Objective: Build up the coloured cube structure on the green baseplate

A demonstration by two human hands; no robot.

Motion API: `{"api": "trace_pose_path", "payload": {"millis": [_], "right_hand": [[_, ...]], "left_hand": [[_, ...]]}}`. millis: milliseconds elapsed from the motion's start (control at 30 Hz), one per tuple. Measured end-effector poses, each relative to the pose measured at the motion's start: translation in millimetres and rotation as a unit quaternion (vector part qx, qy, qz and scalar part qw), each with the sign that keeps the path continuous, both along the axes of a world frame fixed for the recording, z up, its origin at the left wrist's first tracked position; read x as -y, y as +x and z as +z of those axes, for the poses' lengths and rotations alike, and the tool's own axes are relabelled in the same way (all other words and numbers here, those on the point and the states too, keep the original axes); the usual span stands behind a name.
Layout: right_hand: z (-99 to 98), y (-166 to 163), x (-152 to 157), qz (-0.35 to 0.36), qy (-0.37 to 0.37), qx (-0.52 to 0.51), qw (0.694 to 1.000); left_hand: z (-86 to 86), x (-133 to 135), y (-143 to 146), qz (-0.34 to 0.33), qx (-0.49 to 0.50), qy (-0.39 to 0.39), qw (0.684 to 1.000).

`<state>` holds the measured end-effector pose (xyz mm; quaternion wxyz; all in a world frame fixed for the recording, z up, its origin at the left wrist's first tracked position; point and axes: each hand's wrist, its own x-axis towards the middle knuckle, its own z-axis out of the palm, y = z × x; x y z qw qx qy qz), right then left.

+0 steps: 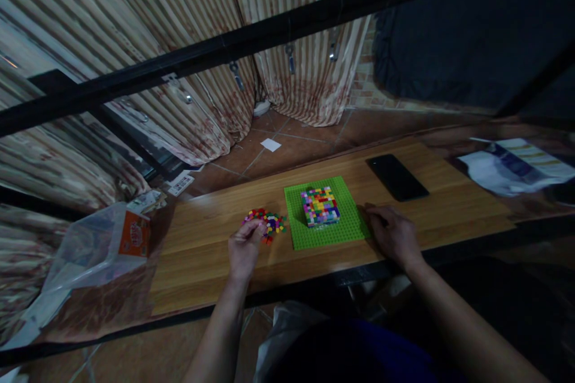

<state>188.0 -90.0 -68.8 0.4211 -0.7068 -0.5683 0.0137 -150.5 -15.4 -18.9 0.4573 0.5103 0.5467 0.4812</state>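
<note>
A green studded baseplate [353, 215] lies on the wooden board, and a block of many-coloured toy bricks [320, 206] stands on it. Left of the plate is a loose pile of small toy bricks [275, 221]. My left hand [243, 246] is over the near left side of this pile, thumb and fingertips pinched together; whatever is between them is too small to make out. At the baseplate's right edge rests my right hand [395, 234]. Its fingers are loosely bent, with a gap between thumb and forefinger, and nothing shows in it.
A black phone-like slab [397, 176] lies on the wooden board [202, 251], beyond my right hand. Left of the board stands a clear plastic box [92, 245] with an orange label. White and blue packaging [516, 164] is at the right. A dark metal bar [269, 36] crosses the upper view.
</note>
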Motion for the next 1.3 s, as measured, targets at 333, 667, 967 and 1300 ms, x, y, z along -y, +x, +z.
{"api": "trace_pose_path", "payload": {"millis": [333,667,967,1300], "right_hand": [[-2.4,-0.3,-1.1,0.014,0.014,-0.019,1.0],[-4.4,-0.9,-3.1,0.012,0.003,-0.032,0.999],[-0.8,-3.4,-3.7,0.017,-0.001,-0.035,0.999],[0.6,-2.7,-1.9,0.004,-0.004,-0.021,1.0]], "left_hand": [[9.7,-0.4,0.2,-0.009,-0.117,0.042,0.992],[1.3,-13.4,-5.7,-0.023,-0.246,0.073,0.966],[-6.4,-20.1,-3.1,-0.053,-0.394,0.136,0.908],[-2.1,-16.5,-0.4,-0.059,-0.365,0.13,0.92]]}}
